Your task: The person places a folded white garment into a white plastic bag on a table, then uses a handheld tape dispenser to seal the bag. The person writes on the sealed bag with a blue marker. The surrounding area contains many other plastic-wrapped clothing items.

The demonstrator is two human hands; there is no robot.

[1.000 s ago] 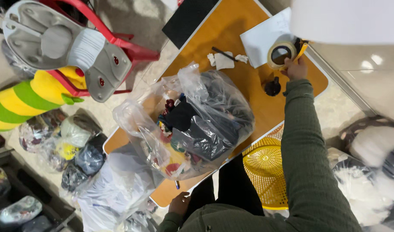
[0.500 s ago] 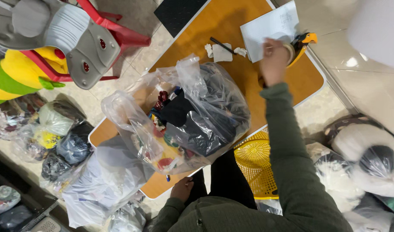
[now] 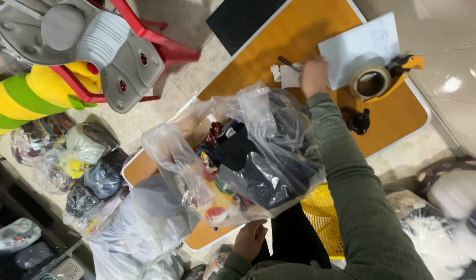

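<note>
- Paper slip, small and white, lies near the far edge of the table, and my right hand rests on it with the fingers curled down; whether they pinch it I cannot tell, since the back of the hand hides them.
- A thin dark pen lies just past the slip, touching its far corner, and a crumpled white scrap sits just beside it.
- My left hand is at the near edge of the table, under the big clear plastic bag, fingers loosely bent; I cannot see them gripping anything.
- That bag, crinkled and glossy, is stuffed with dark cloth and bright bits of red and yellow, fills the middle of the table and stands between my two hands.
- Close to my right hand lie a flat white sheet and a tape roll in an orange-handled holder, resting against the sheet's edge.
- A small black lumpy object sits just beside my green ribbed sleeve.
- The table top is smooth orange-brown board with a pale rim; a black mat covers its far corner.
- A yellow plastic basket with a lattice wall shows below the table's near edge.
- On the floor beyond the far side stand a red chair and more filled bags.
</note>
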